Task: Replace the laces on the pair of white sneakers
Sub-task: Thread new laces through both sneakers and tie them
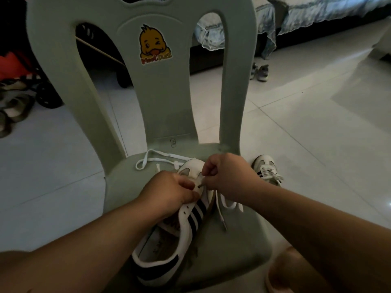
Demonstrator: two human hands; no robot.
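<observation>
The left hand (pixel 169 193) grips the white sneaker (pixel 188 220), the right hand (pixel 229 176) pinches its lace (pixel 229 205); the chair (pixel 211 115) sticker (pixel 155 45) ends "Duck".

bare seat (pixel 232 250) right of sneaker (pixel 184 225) — chair back (pixel 167 98) behind

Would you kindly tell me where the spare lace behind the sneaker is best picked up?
Pinch the spare lace at its rounded loop on the left, coming from above: it lies flat on the chair seat, clear of the sneaker.
</observation>
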